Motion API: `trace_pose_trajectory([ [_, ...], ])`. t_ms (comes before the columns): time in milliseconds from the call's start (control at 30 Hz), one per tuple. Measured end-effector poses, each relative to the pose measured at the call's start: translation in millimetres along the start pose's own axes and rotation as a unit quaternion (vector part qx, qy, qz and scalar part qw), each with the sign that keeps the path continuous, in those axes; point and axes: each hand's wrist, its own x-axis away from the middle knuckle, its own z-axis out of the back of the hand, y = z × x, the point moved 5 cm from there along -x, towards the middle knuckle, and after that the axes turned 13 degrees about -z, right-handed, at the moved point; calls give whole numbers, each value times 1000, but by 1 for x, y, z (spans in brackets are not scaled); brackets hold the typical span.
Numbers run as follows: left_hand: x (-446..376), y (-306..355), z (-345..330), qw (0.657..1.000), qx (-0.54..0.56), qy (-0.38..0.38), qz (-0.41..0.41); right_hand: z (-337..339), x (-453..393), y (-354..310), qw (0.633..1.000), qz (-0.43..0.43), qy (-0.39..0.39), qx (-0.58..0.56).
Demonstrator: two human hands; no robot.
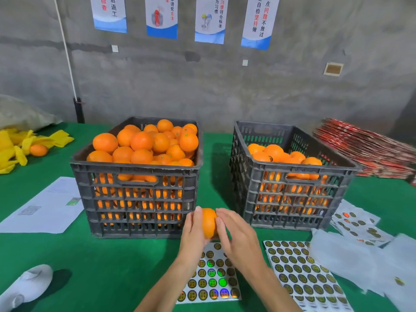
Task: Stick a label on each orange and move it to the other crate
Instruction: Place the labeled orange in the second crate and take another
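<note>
Cradling one firm, smooth orange (209, 222), the left hand (194, 230) grips its side while right hand (234, 235) fingertips press its skin.

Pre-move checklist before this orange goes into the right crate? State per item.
1. Orange held securely: ok, it sits between the left hand and the right hand.
2. Label stuck on the orange: cannot tell, the right hand's fingers cover that side.
3. Room in the right crate: ok, its fruit lies well below the rim.
4. Path to the right crate: ok, nothing stands between the hands and it.
5. Labels left for the next fruit: ok, the sticker sheets lie on the table under and beside the hands.
6. Supply in the left crate: ok, oranges are heaped above its rim.
</note>
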Motion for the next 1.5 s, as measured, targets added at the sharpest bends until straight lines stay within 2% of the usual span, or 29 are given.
trace_pose_trajectory([
  [133,-17,33,-44,998,34,-41,-19,33,-21,4,999,7,19,-26],
  [200,-25,56,-72,996,21,-77,-50,53,-37,9,999,26,37,5],
  [333,-42,97,-130,983,-7,-148,-105,94,-74,24,988,42,127,78],
  [500,-55,136,-186,965,49,-238,-99,128,-112,51,986,-26,148,77],
  [600,-56,146,-193,954,8,-275,-123,137,-132,76,977,-109,148,106],
  [733,-61,155,-168,951,-48,-258,-165,141,-153,116,947,-254,129,148],
  [833,-66,168,-139,947,-92,-236,-198,140,-159,131,937,-284,132,153],
  [967,-75,192,-92,925,-183,-191,-274,116,-154,108,965,-210,141,74],
  [1100,-87,218,-37,857,-346,-110,-365,73,-144,71,987,-118,112,13],
  [1167,-93,230,-8,829,-404,-66,-381,50,-137,52,993,-80,83,-17],
  [1233,-99,241,22,801,-463,-27,-378,28,-131,34,995,-61,60,-49],
  [1367,-117,259,85,720,-598,70,-345,-5,-121,4,994,-56,18,-95],
  [1500,-147,258,115,710,-653,28,-261,-24,-113,-19,991,-57,-4,-123],
])
